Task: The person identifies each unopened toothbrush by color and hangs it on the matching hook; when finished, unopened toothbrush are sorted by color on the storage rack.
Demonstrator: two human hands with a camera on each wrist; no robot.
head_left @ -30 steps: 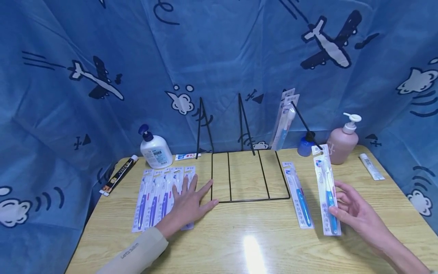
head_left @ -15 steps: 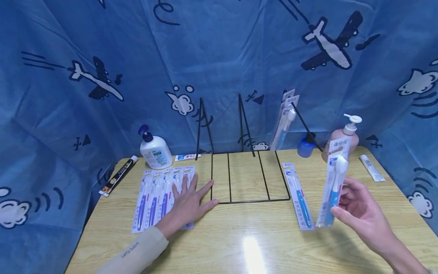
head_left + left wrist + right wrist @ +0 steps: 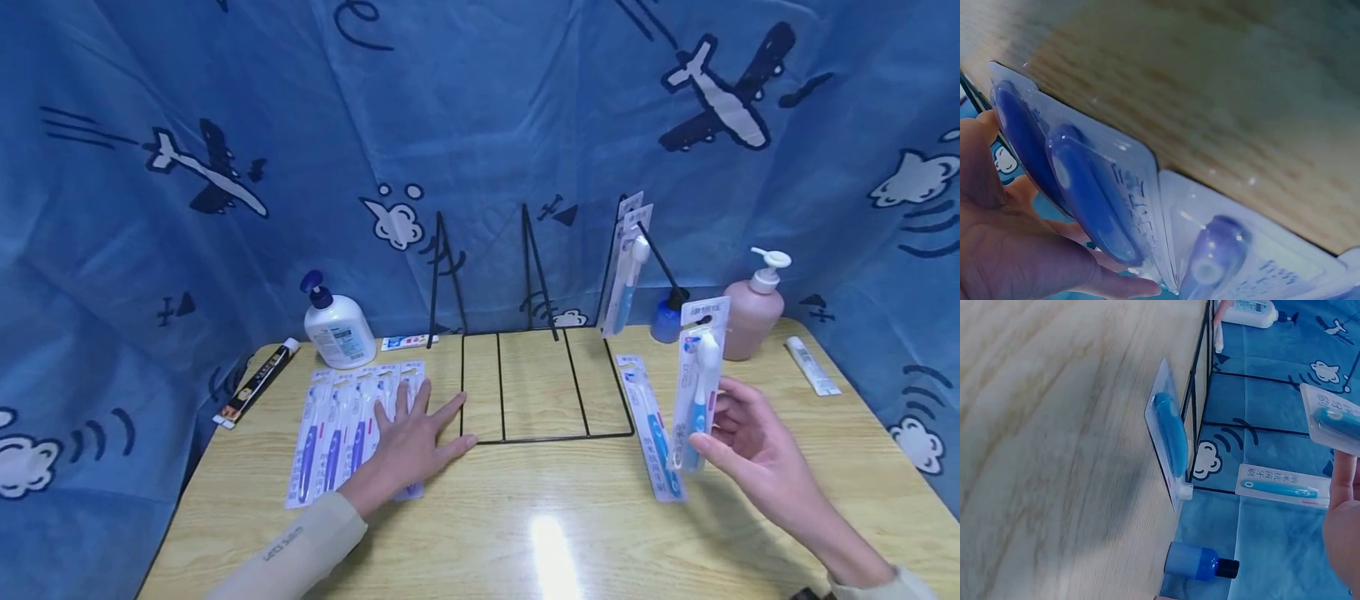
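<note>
While the left hand lies flat, fingers spread, on the row of purple toothbrush packs, the right hand pinches a blue toothbrush pack off the bench, long axis near upright. The wire rack stands left of it and behind, its bays open; a second blue pack lies between.
</note>
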